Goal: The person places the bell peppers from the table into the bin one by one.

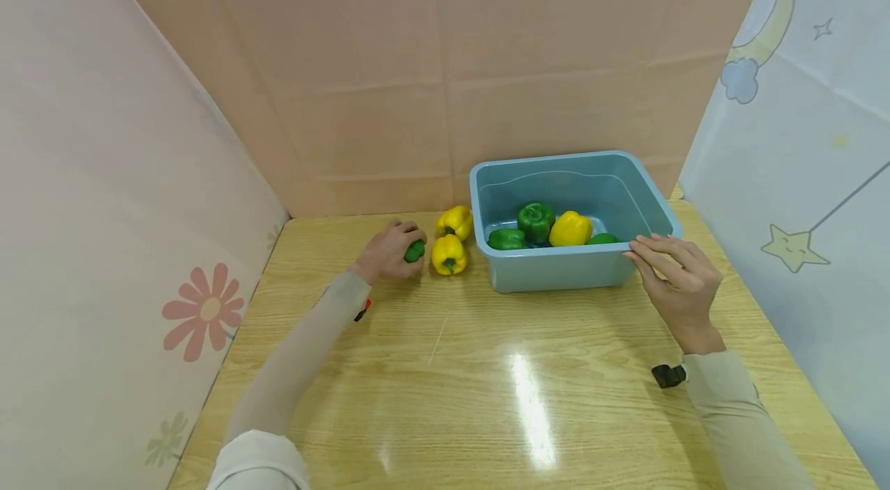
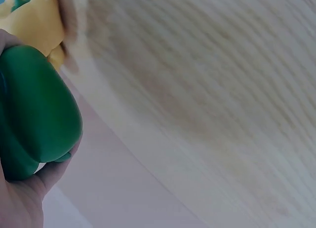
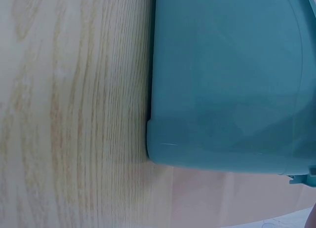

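My left hand (image 1: 392, 251) grips a green bell pepper (image 2: 42, 104), its fingers curled round the sides. In the head view most of that pepper is hidden behind the hand. Just right of it, two yellow bell peppers (image 1: 449, 255) sit one behind the other on the table. At the front right corner of a blue plastic bin (image 1: 563, 271), my right hand (image 1: 680, 277) pinches the rim, fingers over the edge and thumb lower down. Inside the bin lie a yellow bell pepper (image 1: 571, 229) and several green bell peppers (image 1: 535, 222), one partly hidden by the front wall.
The light wooden table (image 1: 445, 397) meets a peach-coloured sheet (image 1: 348, 88) at the back. Printed sheets hang along both sides, with flowers at left and a moon and star at right. The bin stands near the back sheet, right of the loose peppers.
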`<state>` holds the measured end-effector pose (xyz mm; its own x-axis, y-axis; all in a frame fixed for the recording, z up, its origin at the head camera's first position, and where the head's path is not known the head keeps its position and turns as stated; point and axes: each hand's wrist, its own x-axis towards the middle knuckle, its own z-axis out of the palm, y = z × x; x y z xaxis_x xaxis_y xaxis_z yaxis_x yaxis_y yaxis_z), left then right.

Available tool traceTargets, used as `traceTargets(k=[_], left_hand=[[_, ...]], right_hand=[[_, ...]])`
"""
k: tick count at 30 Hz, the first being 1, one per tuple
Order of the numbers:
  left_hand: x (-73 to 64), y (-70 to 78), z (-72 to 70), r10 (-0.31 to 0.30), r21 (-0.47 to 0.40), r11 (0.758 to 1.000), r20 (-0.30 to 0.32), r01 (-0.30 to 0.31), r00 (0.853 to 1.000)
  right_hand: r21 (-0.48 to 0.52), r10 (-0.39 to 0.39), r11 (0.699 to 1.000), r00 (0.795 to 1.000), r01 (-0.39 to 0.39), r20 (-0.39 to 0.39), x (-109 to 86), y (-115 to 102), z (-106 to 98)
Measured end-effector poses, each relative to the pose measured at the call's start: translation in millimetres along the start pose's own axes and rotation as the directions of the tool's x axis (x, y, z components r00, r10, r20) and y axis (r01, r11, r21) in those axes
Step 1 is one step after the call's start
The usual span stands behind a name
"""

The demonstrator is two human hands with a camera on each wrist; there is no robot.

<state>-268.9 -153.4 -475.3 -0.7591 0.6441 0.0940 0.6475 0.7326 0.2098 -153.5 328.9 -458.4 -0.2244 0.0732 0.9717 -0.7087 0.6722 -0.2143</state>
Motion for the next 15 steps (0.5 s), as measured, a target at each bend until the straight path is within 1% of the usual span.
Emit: traceTargets(k=[5,12,15], left_hand=[[0.1,-0.1,-8.0,0.032,0.018,0.999,-0.048,-0.031,0.998],[0.2,2.3,-17.3,0.030,0.051,0.998,-0.072,-0.027,0.997],[0.9,3.3,-20.9,0.041,0.070,0.997,-0.091,-0.034,0.995]], right_hand=[[0.006,0.000,1.000,1.000,0.000,-0.012,1.4,-2.5,0.6],[0.000,-0.003,1.000,1.000,0.003,-0.013,2.3,-3.6,0.0],[-0.005,-0.005,1.000,1.000,0.005,-0.010,2.3,-3.4,-0.4]])
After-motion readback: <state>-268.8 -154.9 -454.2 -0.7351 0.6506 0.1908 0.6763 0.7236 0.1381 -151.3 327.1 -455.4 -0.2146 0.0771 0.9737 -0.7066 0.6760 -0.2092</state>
